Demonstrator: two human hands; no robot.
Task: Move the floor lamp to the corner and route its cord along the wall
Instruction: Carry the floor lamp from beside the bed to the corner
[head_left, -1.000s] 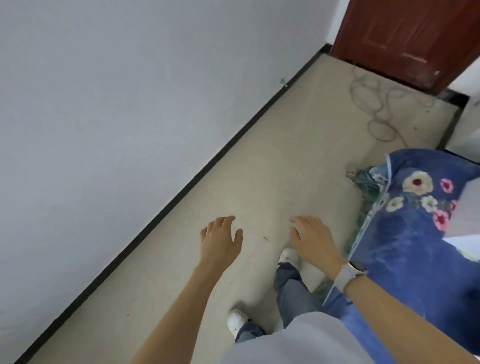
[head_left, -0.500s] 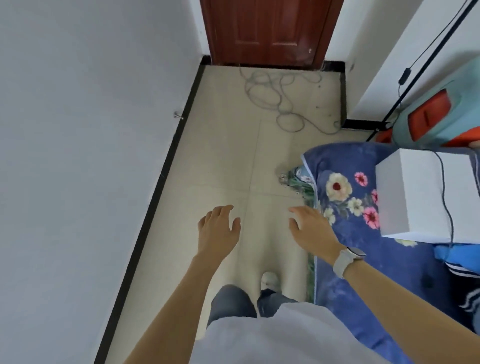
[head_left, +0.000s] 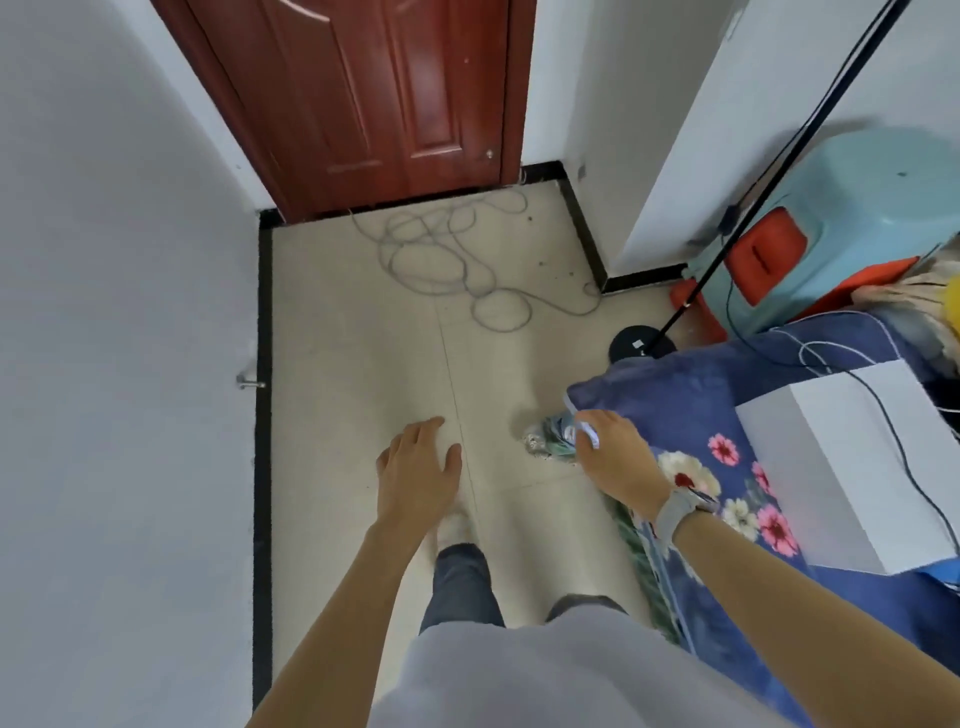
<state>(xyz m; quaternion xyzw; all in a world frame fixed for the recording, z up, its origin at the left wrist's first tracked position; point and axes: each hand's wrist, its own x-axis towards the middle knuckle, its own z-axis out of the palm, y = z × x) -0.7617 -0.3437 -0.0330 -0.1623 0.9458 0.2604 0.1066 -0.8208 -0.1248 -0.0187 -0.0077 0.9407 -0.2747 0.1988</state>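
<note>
In a narrow tiled passage beside a bed, a person in a grey top reaches both bare arms forward and down. The left hand (head_left: 418, 470) hangs over the floor (head_left: 353, 415) with its fingers (head_left: 410, 434) loosely spread and nothing in them. The right hand (head_left: 618, 460), a grey watch (head_left: 678, 512) on its wrist, is stretched out over the corner of a blue floral bedspread (head_left: 691, 415), fingers open and holding nothing; whether it touches the cloth cannot be told. A white box (head_left: 852, 467) sits on the bedspread farther right, with a thin dark cable running across it. Beyond the bed corner stands the floor lamp (head_left: 763, 174), its round black base (head_left: 641, 343) on the tiles and its thin black pole slanting up to the right past a pale blue and orange plastic tub (head_left: 857, 218). Its black cord (head_left: 730, 312) drops beside the tub. Farther off, a tangled grey cable (head_left: 452, 254) lies looped on the floor before a closed red-brown door (head_left: 395, 93).
</note>
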